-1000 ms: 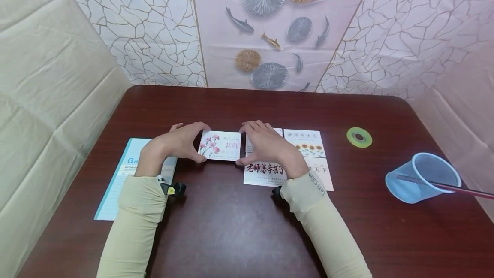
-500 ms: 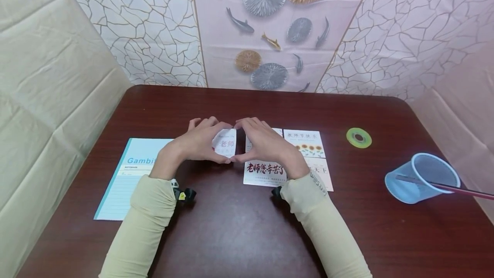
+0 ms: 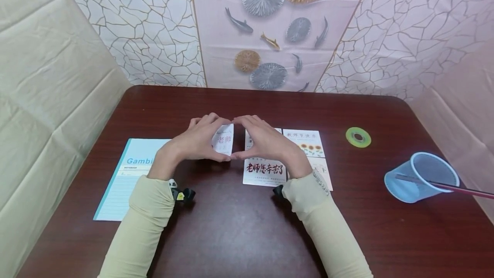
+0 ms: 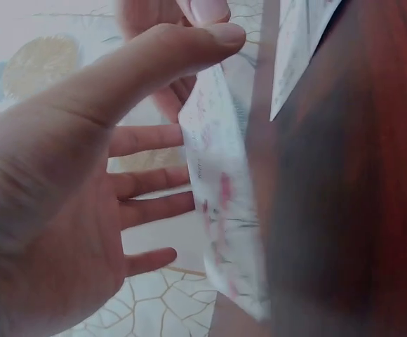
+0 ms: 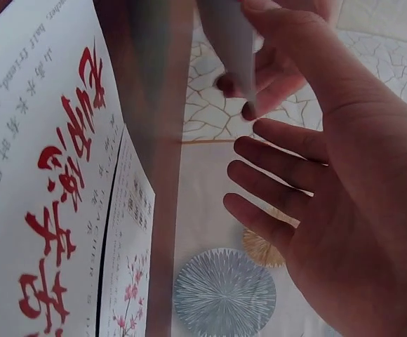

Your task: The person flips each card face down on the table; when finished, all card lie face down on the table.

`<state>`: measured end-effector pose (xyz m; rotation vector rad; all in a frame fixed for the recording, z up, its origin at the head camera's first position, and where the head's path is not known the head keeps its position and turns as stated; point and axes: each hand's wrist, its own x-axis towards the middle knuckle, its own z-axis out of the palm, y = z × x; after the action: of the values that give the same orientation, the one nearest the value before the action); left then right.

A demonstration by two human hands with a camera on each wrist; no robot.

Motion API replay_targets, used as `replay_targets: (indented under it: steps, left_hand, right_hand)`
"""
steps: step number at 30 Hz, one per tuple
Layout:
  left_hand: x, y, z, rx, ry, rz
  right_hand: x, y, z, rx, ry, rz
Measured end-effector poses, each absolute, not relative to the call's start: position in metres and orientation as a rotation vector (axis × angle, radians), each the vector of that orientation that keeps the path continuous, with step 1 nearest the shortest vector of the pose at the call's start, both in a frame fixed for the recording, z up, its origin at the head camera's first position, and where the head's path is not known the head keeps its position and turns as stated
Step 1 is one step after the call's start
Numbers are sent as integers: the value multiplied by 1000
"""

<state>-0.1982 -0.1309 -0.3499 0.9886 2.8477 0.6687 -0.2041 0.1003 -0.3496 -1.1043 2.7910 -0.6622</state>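
A white greeting card (image 3: 224,140) with pink flowers and Chinese lettering is between my two hands, tilted a little above the table. My left hand (image 3: 189,145) holds it across its near and far edges by thumb and forefinger, covering the flower side. My right hand (image 3: 266,140) pinches its right corners with thumb and forefinger, fingertips meeting the left hand's. In the left wrist view, the flower print on the card (image 4: 221,189) shows beyond the thumb. Below my right hand lie several cards edge to edge, among them a red-lettered card (image 3: 264,170) and a sunflower card (image 3: 302,140).
A Gambit-titled notebook (image 3: 123,188) lies at the left, partly under the left forearm. To the right are a yellow-green ring (image 3: 351,139), perhaps tape, and a light blue mesh pen cup (image 3: 399,179) with a thin dark stick (image 3: 463,189) in it.
My left hand has slid right along the card until its fingertips met the right hand's. The card has risen and tilted slightly. My right hand has barely moved.
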Motion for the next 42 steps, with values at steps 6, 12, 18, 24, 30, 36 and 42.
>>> replay_targets:
  steps: [6, 12, 18, 24, 30, 36, 42]
  left_hand:
    - [-200, -142, -341, 1071, 2767, 1064]
    - [-187, -149, -315, 1100, 2514, 1485]
    - [-178, -157, -300, 985, 2467, 1515]
    - [-193, -173, -322, 776, 2690, 1113]
    - [-199, -169, -340, 655, 2784, 567]
    - [-201, -166, -353, 607, 2746, 443]
    - [-203, -169, -359, 574, 2720, 431]
  right_hand:
    - [-204, 103, -353, -1033, 2789, -622]
    - [-203, 104, -356, -992, 2751, -635]
    - [-204, 105, -357, -934, 2716, -697]
    - [-209, 112, -358, -946, 2763, -577]
    - [-209, 112, -359, -918, 2760, -417]
    - [-207, 106, -365, -893, 2748, -321]
    - [-206, 101, -367, -886, 2754, -271]
